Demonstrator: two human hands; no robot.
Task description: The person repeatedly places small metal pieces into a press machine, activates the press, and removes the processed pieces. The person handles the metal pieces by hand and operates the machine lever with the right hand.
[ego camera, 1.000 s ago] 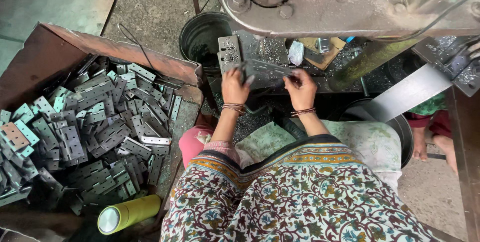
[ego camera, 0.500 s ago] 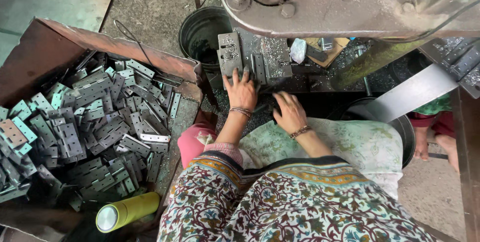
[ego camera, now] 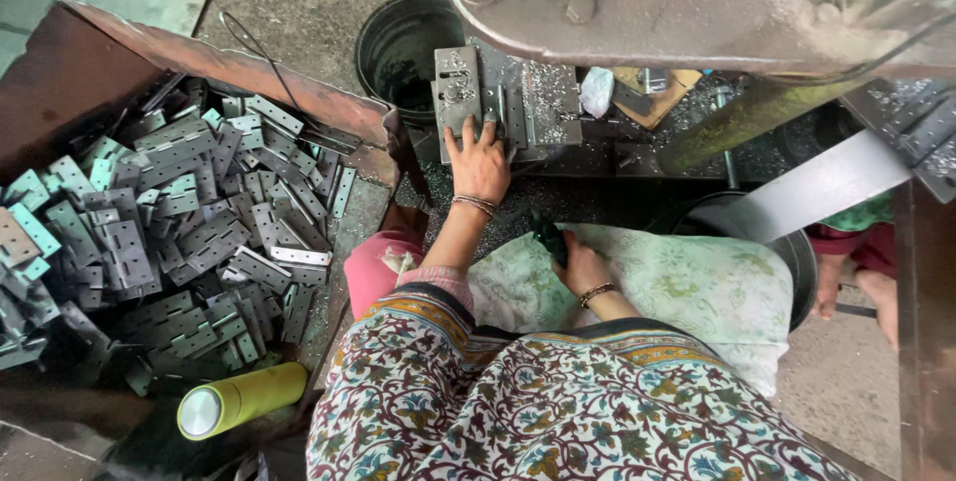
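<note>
Grey steel hinge plate (ego camera: 457,93) lies on the press bed just ahead of us, our left hand (ego camera: 480,162) laid flat over its lower edge, fingers spread. Overhead the big grey press body (ego camera: 697,3) blocks much of our view of the bed. At left the rusty brown bin (ego camera: 199,63) holds a heap of grey punched hinge plates (ego camera: 179,232). Beyond the bed stands a black round bucket (ego camera: 398,43). Our right hand (ego camera: 578,267) rests on the pale green cloth (ego camera: 697,282) over our lap; whether it grips anything we cannot tell. A yellow cylinder flask (ego camera: 239,399) lies beside us.
</note>
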